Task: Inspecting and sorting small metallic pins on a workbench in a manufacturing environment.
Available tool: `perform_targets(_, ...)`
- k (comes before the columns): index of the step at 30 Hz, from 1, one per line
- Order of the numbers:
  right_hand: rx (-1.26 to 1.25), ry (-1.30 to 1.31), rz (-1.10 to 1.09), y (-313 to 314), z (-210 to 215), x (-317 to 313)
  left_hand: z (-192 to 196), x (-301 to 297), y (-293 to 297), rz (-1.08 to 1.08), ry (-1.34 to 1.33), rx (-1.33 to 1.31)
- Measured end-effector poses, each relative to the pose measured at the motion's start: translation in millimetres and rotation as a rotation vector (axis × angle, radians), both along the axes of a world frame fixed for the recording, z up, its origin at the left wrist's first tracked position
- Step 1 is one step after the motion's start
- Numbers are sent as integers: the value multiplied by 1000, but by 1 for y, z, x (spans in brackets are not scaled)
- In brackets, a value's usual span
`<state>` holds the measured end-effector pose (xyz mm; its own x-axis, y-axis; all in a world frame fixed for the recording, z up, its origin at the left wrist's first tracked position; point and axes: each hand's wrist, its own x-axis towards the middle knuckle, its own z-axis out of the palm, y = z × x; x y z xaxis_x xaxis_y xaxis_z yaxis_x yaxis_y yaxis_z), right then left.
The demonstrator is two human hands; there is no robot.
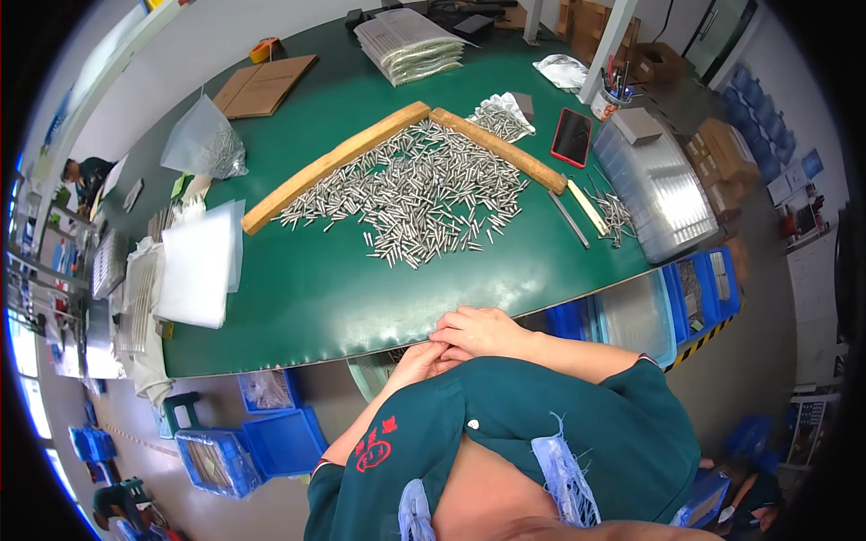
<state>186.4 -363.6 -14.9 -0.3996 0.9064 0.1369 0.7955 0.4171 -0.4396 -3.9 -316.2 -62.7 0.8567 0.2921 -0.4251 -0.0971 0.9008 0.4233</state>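
Note:
At the near edge of the green table, my left hand [420, 362] and my right hand [483, 332] are together, the right one lying partly over the left. The fingers of both are bent and closed. Anything between them is hidden from view. Beyond my hands, a broad heap of small metal pins [424, 189] is spread on the table, well apart from them. Two wooden bars, a left one [334, 167] and a right one [496, 149], meet at an angle behind the heap and border it.
On the table's right are a phone [571, 137], a pale stick [587, 207], loose metal rods [613, 216] and clear plastic trays [663, 180]. At left stand a bag of metal parts [212, 144] and white sheets [197, 270]. Blue bins [690, 293] sit below the table's right edge.

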Motion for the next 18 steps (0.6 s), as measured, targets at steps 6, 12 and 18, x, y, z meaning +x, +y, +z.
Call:
perform_targets(6, -41, 113, 30, -1, -5, 3, 6, 2, -2, -13, 113, 77)
perform_targets(12, -193, 298, 87, 3, -6, 13, 24, 7, -4, -21, 231, 128)
perform_targets(18, -224, 264, 74, 6, -1, 14, 22, 9, -6, 11, 255, 148)
